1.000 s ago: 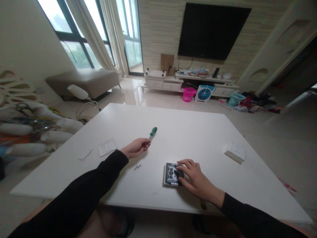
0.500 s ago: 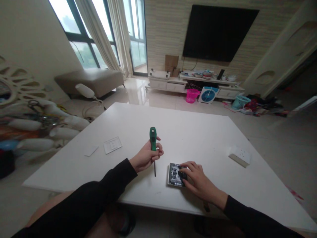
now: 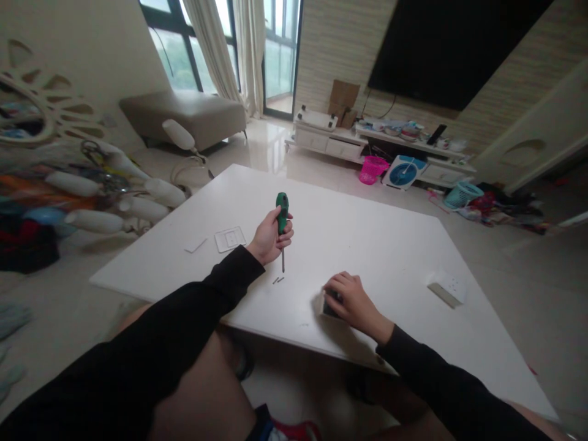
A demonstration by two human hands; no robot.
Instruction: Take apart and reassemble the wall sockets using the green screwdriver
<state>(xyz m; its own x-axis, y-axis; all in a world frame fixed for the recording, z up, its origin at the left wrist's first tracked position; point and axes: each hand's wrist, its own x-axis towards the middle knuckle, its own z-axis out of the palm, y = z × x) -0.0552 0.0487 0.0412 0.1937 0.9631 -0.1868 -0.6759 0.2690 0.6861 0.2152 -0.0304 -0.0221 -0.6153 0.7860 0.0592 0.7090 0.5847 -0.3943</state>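
My left hand point(image 3: 266, 242) is closed around the green handle of a screwdriver point(image 3: 282, 214), its shaft pointing down at the tabletop. Just below the tip lie two small screws point(image 3: 278, 280). My right hand point(image 3: 357, 301) grips a wall socket module point(image 3: 329, 304) with a dark back and pale edge; it is tilted up, partly covered by the fingers and blurred. A clear-edged white faceplate point(image 3: 230, 239) rests left of my left hand, beside a thin white piece point(image 3: 196, 245).
On the right of the white table point(image 3: 390, 239) sits a white socket box point(image 3: 446, 289). White lamp arms point(image 3: 151, 202) and a heap of things crowd the left side. A pink basket point(image 3: 372, 169) and a blue fan point(image 3: 404, 172) stand on the floor beyond.
My right hand has tipped the socket module up from lying flat on the table. My left hand has moved away with the screwdriver, and the screws now show. The view has shifted.
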